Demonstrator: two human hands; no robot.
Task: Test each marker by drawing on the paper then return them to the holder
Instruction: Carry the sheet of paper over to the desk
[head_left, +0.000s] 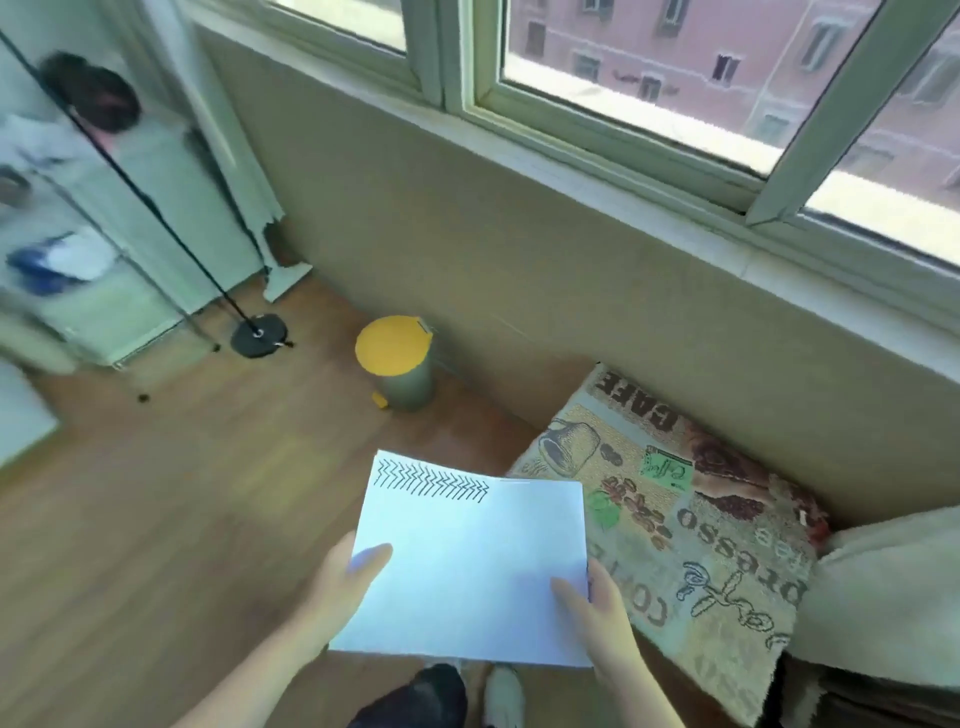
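Best to keep the white sheet of paper (467, 566) flat and level, carried toward a firm writing surface before any marker testing; no markers or holder in view here, so only a judgement that the drawing step has yet to resume. Held up in mid-air over the wooden floor (130, 545), just beside the coffee-print cushion (691, 514), black zigzag strokes along its far edge. Left hand (337, 582) pinching the near-left edge, thumb on top, fingers underneath and hidden. Right hand (597, 618) gripping the near-right corner likewise, thumb lying across the sheet.
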